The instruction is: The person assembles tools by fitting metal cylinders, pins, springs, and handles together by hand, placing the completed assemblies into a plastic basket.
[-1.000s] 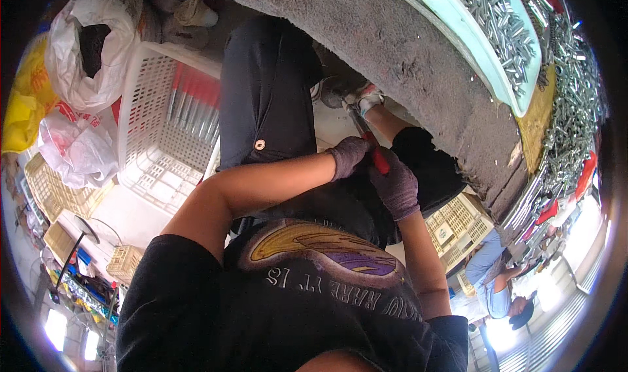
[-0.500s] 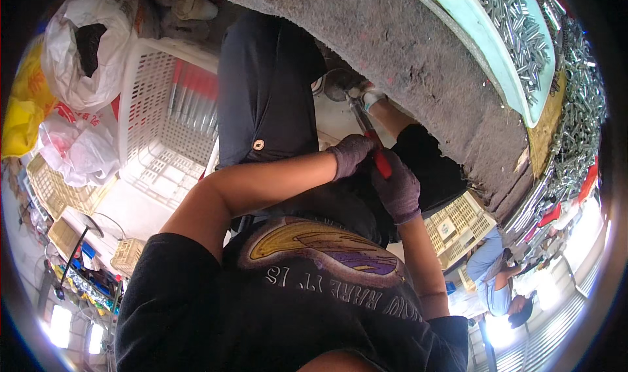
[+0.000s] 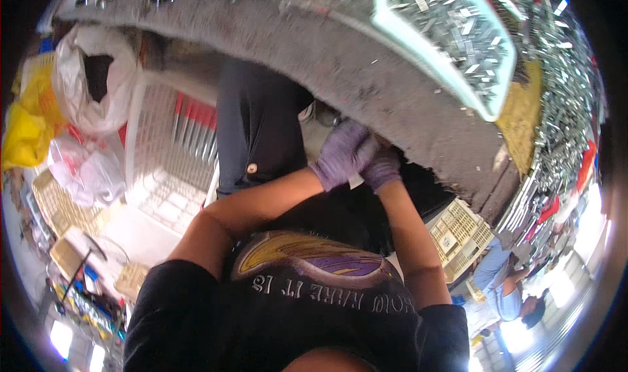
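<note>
My left hand point(image 3: 341, 155), in a purple-grey glove, is closed just under the near edge of the worn, grey-covered bench point(image 3: 261, 42). My right hand point(image 3: 381, 169), gloved the same way, presses against it with its fingers curled in. Whatever lies between them is hidden, and motion smears the fingers. A small pale patch shows below the place where they meet, too blurred to name. To the left, a white plastic crate point(image 3: 140, 143) holds a row of red-handled metal tools point(image 3: 196, 127).
On the bench, a pale green tray point(image 3: 492, 104) holds many small metal pieces, beside a heap of metal parts point(image 3: 566, 91). A white sack point(image 3: 82, 114) and yellow bags point(image 3: 29, 136) stand at left. A cream crate point(image 3: 458, 231) and another person point(image 3: 507, 284) are at right.
Both hands have moved up and slightly left toward the bench edge. The red-handled tool between them has gone out of sight. More of the bench top shows as the view has shifted.
</note>
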The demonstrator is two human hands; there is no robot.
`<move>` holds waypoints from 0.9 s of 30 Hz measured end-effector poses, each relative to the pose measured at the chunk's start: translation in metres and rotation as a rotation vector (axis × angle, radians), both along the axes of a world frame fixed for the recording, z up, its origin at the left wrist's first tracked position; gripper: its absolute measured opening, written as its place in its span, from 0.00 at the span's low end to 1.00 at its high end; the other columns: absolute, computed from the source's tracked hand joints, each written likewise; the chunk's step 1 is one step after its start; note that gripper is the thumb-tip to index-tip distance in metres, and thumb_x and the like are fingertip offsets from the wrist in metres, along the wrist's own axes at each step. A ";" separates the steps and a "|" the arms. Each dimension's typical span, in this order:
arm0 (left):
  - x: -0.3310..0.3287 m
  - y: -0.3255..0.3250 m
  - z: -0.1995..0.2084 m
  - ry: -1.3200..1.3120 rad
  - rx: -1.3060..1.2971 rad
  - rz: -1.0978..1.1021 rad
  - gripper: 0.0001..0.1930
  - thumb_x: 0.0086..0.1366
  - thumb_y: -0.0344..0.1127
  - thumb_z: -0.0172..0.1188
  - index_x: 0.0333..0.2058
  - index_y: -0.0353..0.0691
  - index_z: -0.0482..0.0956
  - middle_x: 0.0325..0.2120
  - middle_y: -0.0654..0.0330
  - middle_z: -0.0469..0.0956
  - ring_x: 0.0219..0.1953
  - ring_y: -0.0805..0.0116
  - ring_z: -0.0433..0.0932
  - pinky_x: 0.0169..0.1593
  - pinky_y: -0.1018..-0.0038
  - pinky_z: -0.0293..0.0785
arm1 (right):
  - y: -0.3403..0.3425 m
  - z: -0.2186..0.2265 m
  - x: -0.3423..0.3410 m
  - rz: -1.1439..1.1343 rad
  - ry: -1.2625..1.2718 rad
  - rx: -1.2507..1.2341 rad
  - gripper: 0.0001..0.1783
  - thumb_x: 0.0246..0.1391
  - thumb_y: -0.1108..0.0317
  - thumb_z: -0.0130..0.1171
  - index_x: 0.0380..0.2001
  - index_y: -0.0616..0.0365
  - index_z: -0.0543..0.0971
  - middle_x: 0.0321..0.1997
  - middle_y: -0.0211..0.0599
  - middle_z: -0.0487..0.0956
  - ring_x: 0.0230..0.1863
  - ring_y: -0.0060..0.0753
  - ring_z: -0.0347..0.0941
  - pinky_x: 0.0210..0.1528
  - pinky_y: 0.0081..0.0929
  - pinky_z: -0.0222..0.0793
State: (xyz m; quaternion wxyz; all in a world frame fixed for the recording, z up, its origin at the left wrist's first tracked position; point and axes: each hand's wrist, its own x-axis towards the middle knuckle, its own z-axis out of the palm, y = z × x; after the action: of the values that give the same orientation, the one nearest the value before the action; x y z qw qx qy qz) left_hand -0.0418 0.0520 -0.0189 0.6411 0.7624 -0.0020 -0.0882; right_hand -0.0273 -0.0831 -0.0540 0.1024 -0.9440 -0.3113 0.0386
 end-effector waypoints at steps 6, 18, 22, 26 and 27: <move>-0.007 -0.023 0.058 -0.431 0.230 -0.549 0.23 0.57 0.49 0.54 0.48 0.44 0.74 0.44 0.52 0.75 0.50 0.56 0.72 0.52 0.60 0.67 | -0.088 -0.007 -0.071 -0.025 0.102 -0.314 0.30 0.57 0.50 0.44 0.57 0.57 0.66 0.62 0.47 0.63 0.62 0.40 0.59 0.64 0.35 0.53; -0.012 -0.032 -0.024 -0.177 0.159 -0.772 0.18 0.59 0.44 0.53 0.47 0.44 0.73 0.38 0.52 0.77 0.40 0.50 0.78 0.46 0.59 0.72 | -0.023 -0.037 -0.050 -0.108 0.327 -0.275 0.28 0.57 0.51 0.44 0.56 0.57 0.68 0.61 0.48 0.65 0.61 0.40 0.60 0.64 0.35 0.53; -0.047 -0.022 -0.121 -0.543 0.264 -0.642 0.21 0.62 0.49 0.46 0.48 0.43 0.73 0.36 0.49 0.78 0.40 0.45 0.76 0.49 0.60 0.71 | 0.017 -0.040 -0.039 -0.030 0.411 -0.224 0.28 0.57 0.51 0.44 0.55 0.57 0.68 0.61 0.48 0.65 0.61 0.40 0.60 0.64 0.35 0.53; 0.002 -0.028 -0.009 -0.051 0.189 -0.769 0.22 0.63 0.50 0.47 0.44 0.38 0.75 0.39 0.43 0.76 0.42 0.50 0.76 0.49 0.59 0.70 | 0.001 -0.054 -0.050 -0.064 0.557 -0.217 0.28 0.57 0.52 0.43 0.55 0.57 0.69 0.61 0.48 0.65 0.61 0.40 0.60 0.64 0.35 0.53; 0.007 -0.033 -0.032 -0.048 0.188 -0.772 0.22 0.63 0.50 0.47 0.44 0.38 0.75 0.39 0.43 0.76 0.42 0.50 0.76 0.49 0.59 0.70 | -0.007 -0.054 -0.058 -0.051 0.591 -0.214 0.27 0.57 0.52 0.43 0.55 0.57 0.69 0.61 0.48 0.65 0.61 0.40 0.60 0.64 0.35 0.53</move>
State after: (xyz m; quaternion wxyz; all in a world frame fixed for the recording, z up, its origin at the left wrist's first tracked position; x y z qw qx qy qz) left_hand -0.0346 0.0192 -0.0507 0.4878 0.7629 -0.2955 -0.3045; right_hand -0.0855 -0.0902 -0.1083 0.0894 -0.9049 -0.2383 0.3412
